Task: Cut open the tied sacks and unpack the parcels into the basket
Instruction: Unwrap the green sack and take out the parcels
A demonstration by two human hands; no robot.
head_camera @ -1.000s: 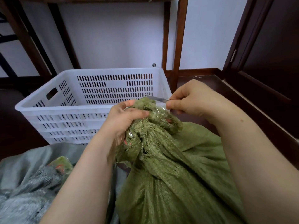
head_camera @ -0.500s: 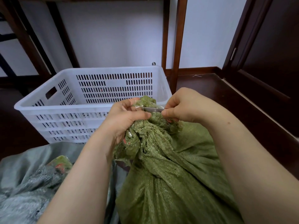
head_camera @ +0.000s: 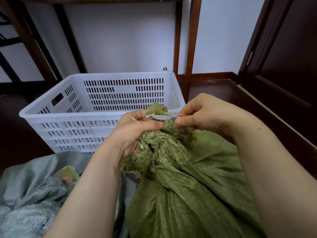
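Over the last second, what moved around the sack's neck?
The right hand came down and leftward, bringing its thin metal blade from above the white slotted plastic basket's rim onto the bunched neck of the green woven sack, tip now by the left hand. The left hand stayed clamped on the neck. Basket, sack body and grey sack are unchanged.

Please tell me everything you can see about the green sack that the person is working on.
The green sack is coarse woven plastic-looking fabric, full and bulging, standing in front of the white basket. Its neck is gathered into a frayed, tied bunch with loose threads and some clear film. The left hand grips this bunch; the right hand holds a thin metal blade across its top. Both forearms rest against the sack. A grey sack lies beside it on the left.
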